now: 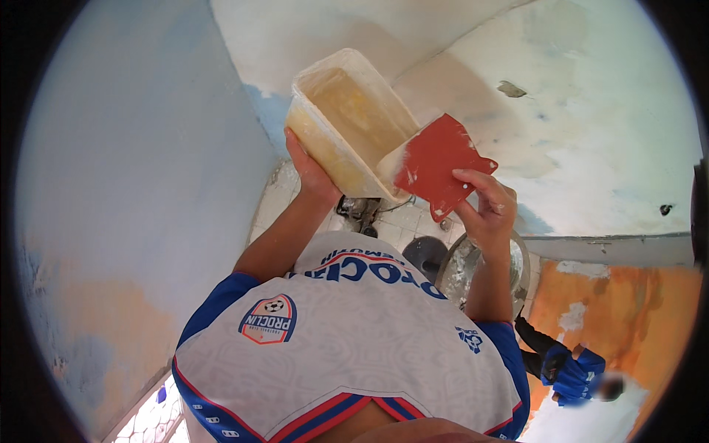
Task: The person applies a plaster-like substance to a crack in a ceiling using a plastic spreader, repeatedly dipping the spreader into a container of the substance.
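The left hand (314, 171) grips the lower left side of a rectangular, off-white plastic tub (325, 148), its inside coated with pale cream paste, held tilted in front of the chest. The right hand (489, 203), apart from the left, pinches a flat red scraper (442, 162) with two pointed corners between thumb and fingers; the scraper's paste-smeared edge overlaps the tub's near right end. Beyond the tub rises a patchy white-and-beige wall (591, 148). Below, a round, whitish-smeared basin (523, 269) stands on the pale tiled floor (402, 225), and a person in blue (580, 375) is at lower right.
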The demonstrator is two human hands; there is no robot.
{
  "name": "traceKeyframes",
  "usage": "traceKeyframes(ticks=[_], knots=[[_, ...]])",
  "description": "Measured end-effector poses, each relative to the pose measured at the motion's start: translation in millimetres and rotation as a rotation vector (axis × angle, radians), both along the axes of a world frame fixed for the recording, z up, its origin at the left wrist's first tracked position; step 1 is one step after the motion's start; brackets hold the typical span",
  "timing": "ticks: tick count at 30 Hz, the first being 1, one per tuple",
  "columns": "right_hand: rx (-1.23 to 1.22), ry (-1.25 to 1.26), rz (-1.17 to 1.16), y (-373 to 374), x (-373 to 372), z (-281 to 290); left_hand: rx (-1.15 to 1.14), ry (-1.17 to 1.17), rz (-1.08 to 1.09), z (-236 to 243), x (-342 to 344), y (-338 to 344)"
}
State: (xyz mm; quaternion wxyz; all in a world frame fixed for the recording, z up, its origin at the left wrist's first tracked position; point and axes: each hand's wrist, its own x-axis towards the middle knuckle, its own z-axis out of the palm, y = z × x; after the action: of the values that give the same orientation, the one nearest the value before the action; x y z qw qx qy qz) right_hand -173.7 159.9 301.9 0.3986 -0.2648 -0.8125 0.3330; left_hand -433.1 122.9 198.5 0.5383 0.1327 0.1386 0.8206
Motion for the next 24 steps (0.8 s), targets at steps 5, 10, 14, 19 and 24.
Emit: traceKeyframes(ticks=[5, 10, 14, 19, 24], knots=[[0.281, 0.131, -0.096, 44.3, 33.2, 5.8, -0.094, -0.089, -0.049, 14.8, 39.3, 36.6], [0.374, 0.191, -0.207, 75.2, 64.7, 13.0, -0.105, -0.090, -0.058, 18.4, 73.2, 71.3], [0.670, 0.182, -0.175, 105.5, 77.7, 39.8, -0.120, -0.113, -0.064, 17.7, 95.4, 89.3], [0.602, 0.349, -0.386, 146.2, 91.5, 72.8, -0.058, -0.104, -0.096, 9.8, 114.2, 109.0], [0.177, 0.406, -0.577, 174.3, 85.9, 151.4, -0.108, -0.075, -0.069, 10.8, 127.6, 117.0]])
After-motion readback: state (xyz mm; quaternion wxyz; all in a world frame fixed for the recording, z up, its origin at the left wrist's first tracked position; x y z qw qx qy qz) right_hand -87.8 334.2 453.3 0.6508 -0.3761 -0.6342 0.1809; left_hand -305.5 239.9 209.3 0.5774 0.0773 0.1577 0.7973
